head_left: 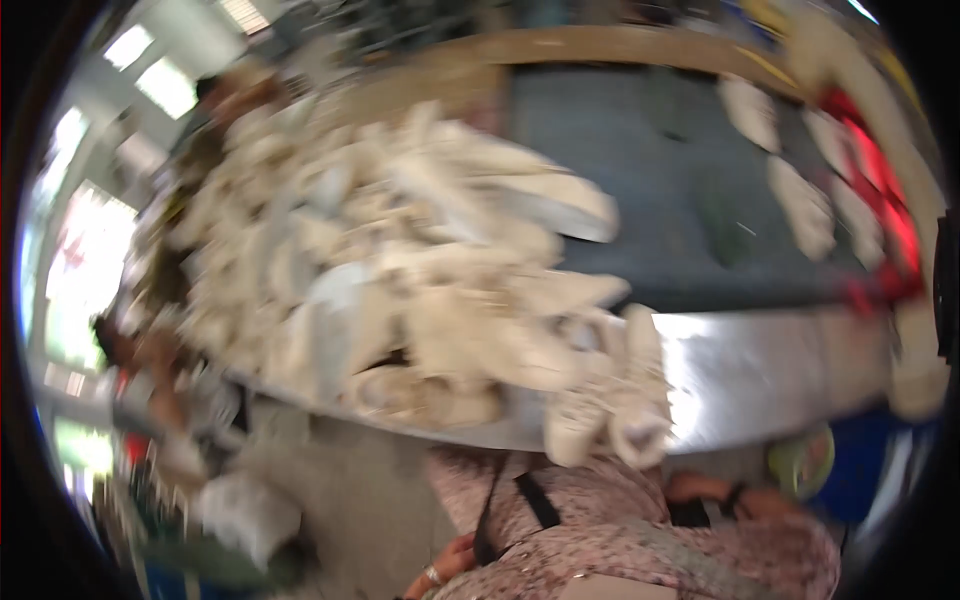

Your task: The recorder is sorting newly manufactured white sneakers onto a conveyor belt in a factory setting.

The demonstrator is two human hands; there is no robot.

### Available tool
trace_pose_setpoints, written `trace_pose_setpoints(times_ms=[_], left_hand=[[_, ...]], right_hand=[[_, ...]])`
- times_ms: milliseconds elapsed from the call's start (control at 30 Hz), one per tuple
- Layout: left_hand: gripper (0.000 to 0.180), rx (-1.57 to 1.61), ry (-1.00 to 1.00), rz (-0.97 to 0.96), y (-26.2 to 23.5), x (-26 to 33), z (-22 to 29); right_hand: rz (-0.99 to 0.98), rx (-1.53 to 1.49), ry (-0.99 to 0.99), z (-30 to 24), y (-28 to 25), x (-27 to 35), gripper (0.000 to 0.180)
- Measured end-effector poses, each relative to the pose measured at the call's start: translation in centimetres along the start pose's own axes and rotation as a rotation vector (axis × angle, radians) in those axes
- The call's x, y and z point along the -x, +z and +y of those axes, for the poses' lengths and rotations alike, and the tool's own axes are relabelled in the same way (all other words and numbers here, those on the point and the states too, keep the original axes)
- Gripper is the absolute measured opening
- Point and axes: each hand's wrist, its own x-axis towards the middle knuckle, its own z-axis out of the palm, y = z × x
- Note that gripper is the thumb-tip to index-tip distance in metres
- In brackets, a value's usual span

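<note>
A big heap of cream-coloured shoes [470, 330] covers the left and middle of the metal-edged table. Some show pale soles, and one long shoe [560, 200] juts out over the dark belt. At the near edge, right in front of my body, stand a cream shoe [575, 425] and another shoe [642, 425]. My left hand [457, 556] hangs low beside my body, below the table edge, with a band at the wrist. My right hand [690, 487] is by my waist under the table edge. Blur and clothing hide the fingers of both hands.
A dark conveyor belt [620, 130] runs behind the metal ledge [770, 365]. Several pale shoe pieces [800, 205] lie at its right end, beside a glowing red strip [880, 180]. A blue bin [850, 475] stands lower right. Another person [165, 390] sits at the left.
</note>
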Motion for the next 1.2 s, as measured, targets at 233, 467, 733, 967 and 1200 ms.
trace_pose_setpoints(times_ms=[233, 467, 733, 967, 1200], left_hand=[[0.026, -0.195, 0.2, 0.22, -4.0, -3.5, -0.2], [0.02, -0.243, 0.749, 0.454, -4.9, -4.5, 7.3], [0.02, -0.305, 0.888, 0.12, 4.3, -6.6, 13.5], [0.018, -0.367, 0.722, 0.03, 6.4, -10.3, 12.8], [0.018, -0.514, 0.718, 0.127, 9.1, -12.0, 15.8]], right_hand=[[-0.042, -0.513, -0.075, -1.0, -6.6, 14.5, 0.041], [0.999, -0.349, -0.098, -2.4, -14.8, 16.1, 0.054], [0.931, -0.904, -0.072, -3.7, -14.0, 10.9, 0.047], [1.275, -0.157, -0.237, 5.7, -19.4, 17.1, 0.039], [1.551, -0.192, 0.11, 7.2, -21.4, 15.7, 0.059]])
